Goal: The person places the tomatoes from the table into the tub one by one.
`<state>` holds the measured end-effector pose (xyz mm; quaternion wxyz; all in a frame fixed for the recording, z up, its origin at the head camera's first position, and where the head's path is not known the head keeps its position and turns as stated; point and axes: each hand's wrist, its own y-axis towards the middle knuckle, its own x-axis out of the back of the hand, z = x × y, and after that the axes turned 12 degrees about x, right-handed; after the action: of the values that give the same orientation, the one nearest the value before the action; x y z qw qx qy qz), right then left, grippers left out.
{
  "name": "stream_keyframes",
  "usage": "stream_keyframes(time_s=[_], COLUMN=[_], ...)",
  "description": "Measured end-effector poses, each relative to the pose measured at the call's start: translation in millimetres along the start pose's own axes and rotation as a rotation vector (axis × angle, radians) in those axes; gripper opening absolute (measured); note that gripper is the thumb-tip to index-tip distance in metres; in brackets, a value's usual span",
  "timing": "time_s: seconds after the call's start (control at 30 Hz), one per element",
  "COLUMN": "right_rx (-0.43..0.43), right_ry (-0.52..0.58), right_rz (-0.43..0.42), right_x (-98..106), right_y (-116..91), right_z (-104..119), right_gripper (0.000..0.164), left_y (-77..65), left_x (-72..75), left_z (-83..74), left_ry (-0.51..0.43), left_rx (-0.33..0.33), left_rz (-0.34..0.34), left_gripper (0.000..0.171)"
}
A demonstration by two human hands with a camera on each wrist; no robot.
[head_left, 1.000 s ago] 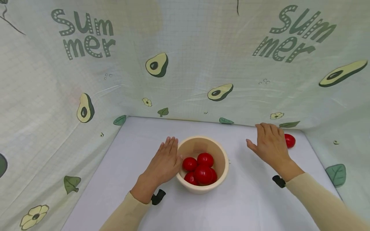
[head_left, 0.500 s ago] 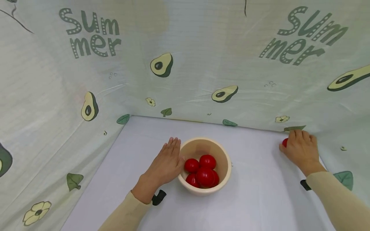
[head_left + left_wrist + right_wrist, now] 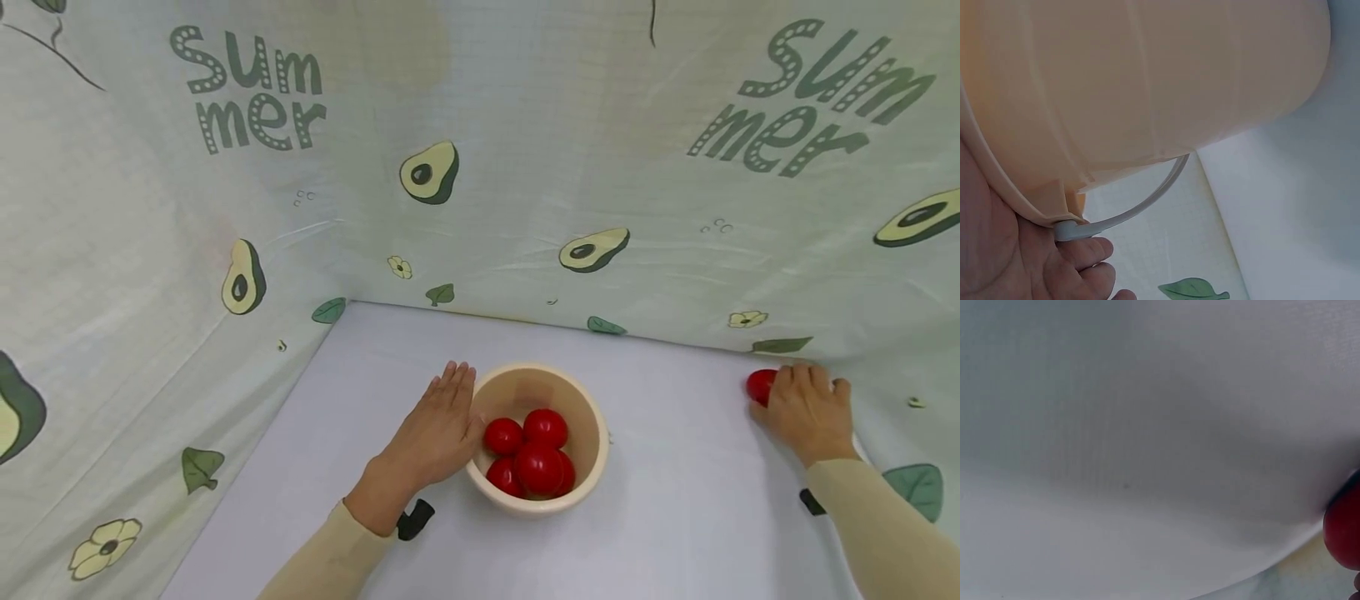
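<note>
A cream bucket (image 3: 594, 454) stands on the table with several shiny red tomatoes (image 3: 540, 469) inside. My left hand (image 3: 431, 437) rests along its left rim, fingers straight and side by side. In the left wrist view, the palm lies against the bucket (image 3: 1166, 81) rim, fingertips beside the pale handle (image 3: 1141, 209). Far to the right, my right hand (image 3: 810, 412) grips another red tomato (image 3: 761, 386), its fingers over the right side and thumb in front. That tomato (image 3: 1344, 528) shows at the right edge of the right wrist view, with fingertips barely visible below it.
A pale cloth (image 3: 510, 167) printed with avocados, leaves and lettering hangs behind the white table (image 3: 645, 533) and down its sides. The tomato on the right lies close to the back edge. Dark straps (image 3: 415, 520) show at both wrists.
My right hand has moved right and come down onto the lone tomato, which now shows at the hand's left. My left hand has stayed at the bucket's rim. The head view has shifted slightly.
</note>
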<state>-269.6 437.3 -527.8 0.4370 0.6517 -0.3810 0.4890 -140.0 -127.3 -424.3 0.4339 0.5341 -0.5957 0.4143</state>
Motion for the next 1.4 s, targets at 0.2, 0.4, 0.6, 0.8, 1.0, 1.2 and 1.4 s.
stream_keyframes(time_s=[0.2,0.4,0.6,0.8,1.0,1.2,1.4], right_rx=[-0.032,-0.043,-0.001,0.095,0.198,0.301,0.373], right_ry=[-0.015,-0.020,-0.027,-0.065,-0.067,-0.076,-0.036], right_rz=[0.022,0.052,-0.005,-0.101,-0.299,-0.500,-0.580], right_x=[-4.0,3.1,15.8,34.2,59.8,96.1,137.0], right_y=[0.0,9.2,16.8,22.0,33.3,46.3,49.2], right_z=[-2.1,8.9,30.3,56.2,96.4,143.9,197.4], right_gripper=[0.071,0.072,0.070,0.072,0.068,0.063,0.064], left_y=[-0.8,-0.1,0.5,1.2,2.2,1.6,1.7], left_x=[0.2,0.7,-0.1,0.8,1.2,2.7,2.2], left_z=[-0.9,-0.7,-1.0,-1.3,-1.4,-2.5,-2.5], left_ry=[0.007,0.019,0.014,0.008,0.002,0.011,0.049], left_rx=[-0.001,0.001,-0.002,-0.008,-0.009,-0.014,-0.026], left_rz=[-0.005,-0.001,0.003,0.008,-0.005,-0.004,-0.014], left_gripper=[0.069,0.070,0.069,0.069,0.068,0.067,0.068])
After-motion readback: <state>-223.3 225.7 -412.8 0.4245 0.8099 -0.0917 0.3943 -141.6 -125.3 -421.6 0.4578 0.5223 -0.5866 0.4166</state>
